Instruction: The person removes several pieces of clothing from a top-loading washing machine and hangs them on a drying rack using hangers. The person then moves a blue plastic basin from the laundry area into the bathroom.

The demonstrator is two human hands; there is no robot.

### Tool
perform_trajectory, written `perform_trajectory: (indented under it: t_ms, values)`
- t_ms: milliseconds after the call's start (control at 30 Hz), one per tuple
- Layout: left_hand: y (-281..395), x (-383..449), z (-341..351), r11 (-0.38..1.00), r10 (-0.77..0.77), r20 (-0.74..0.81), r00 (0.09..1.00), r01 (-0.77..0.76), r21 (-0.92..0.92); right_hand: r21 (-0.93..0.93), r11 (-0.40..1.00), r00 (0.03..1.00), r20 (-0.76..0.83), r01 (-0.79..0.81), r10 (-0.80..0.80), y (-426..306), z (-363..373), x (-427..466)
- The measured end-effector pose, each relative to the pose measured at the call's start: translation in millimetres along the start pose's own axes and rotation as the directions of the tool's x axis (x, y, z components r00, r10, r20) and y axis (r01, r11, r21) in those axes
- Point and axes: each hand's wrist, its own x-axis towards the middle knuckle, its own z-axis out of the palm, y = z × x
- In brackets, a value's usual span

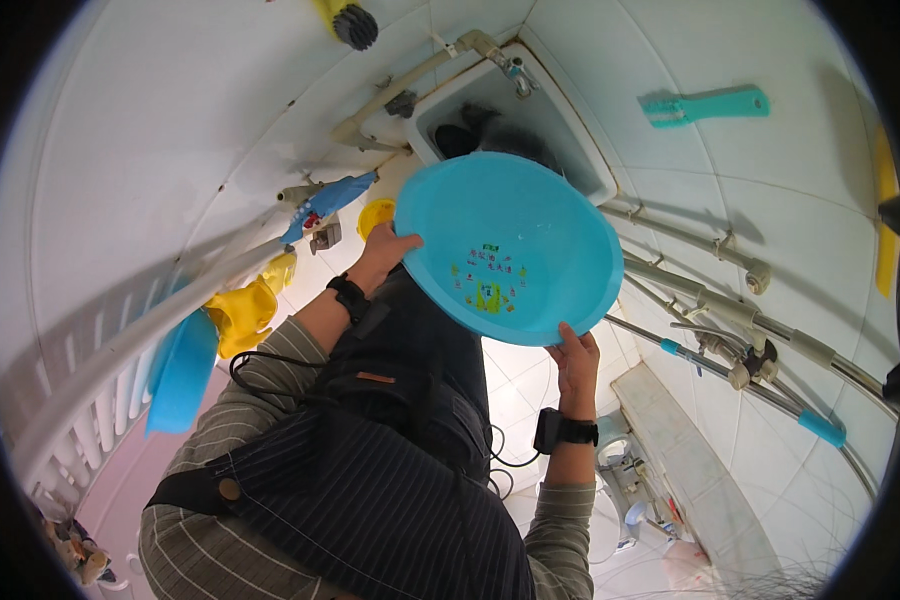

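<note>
Both of my hands hold a round turquoise plastic basin [525,225] in front of me, its inside turned up towards me. Printed writing and green pictures mark its bottom. My left hand [381,255] grips the rim at the left, thumb over the edge. At the lower right rim, my right hand [574,360] has its thumb inside and its fingers beneath, partly hidden. Beyond the basin, a white utility sink [596,161] stands in the corner, with dark, wet-looking fabric [510,135] in it. The basin covers the sink's near side.
A metal tap [521,79] hangs over the sink. On the right wall are a teal brush [709,105] and pipes with a valve [754,364]. Along the left are a white rail [157,337], yellow rubber gloves [244,315], a blue cloth [330,202] and a yellow container [375,217].
</note>
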Motion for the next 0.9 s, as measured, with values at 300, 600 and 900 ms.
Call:
perform_trajectory:
  t_ms: [300,600,900]
  values:
    - [-6,3,-5,0.996,-0.092,0.070,0.993,0.093,-0.008,-0.158,0.986,0.994,-0.099,-0.049,0.033,-18,4,-15]
    - [6,-3,1,0.965,-0.175,0.192,0.966,0.207,-0.161,-0.581,0.813,0.980,-0.183,-0.045,-0.077,-48,-1,-27]
    - [5,-9,18,0.877,-0.263,0.247,0.932,0.338,-0.342,-0.726,0.586,0.876,0.047,0.360,-0.480,-102,29,-36]
